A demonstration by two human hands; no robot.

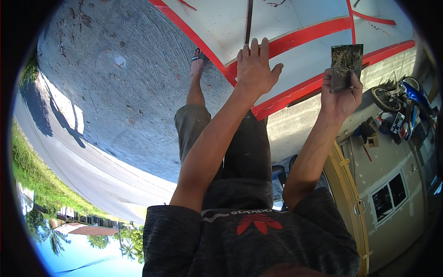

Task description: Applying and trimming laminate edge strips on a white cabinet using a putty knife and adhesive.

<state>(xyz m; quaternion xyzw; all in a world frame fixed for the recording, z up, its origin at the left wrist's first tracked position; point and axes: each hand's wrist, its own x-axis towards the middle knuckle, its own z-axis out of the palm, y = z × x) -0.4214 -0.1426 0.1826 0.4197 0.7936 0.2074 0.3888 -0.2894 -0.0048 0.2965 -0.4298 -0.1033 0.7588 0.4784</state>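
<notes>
My left hand [256, 71] lies palm down with fingers stretched out and thumb apart, over the red-edged corner of a white panelled frame [295, 64]. Nothing shows in its fingers. To the right, my raised right hand [340, 99] grips a flat, dark rectangular piece [345, 64] by its lower part, thumb in front. Its face is worn and blotchy, like old sandpaper; I cannot tell its exact kind. It hangs in front of a red strip [387, 51] of the frame, and I cannot tell whether it touches it.
Rough concrete ground [115, 83] spreads to the left, with my foot [197, 62] beside the frame. A road [69, 152] and grass [27, 161] lie beyond. At right are a blue motorcycle [410, 104], a yellowish gate [344, 189] and a wall with a window [390, 197].
</notes>
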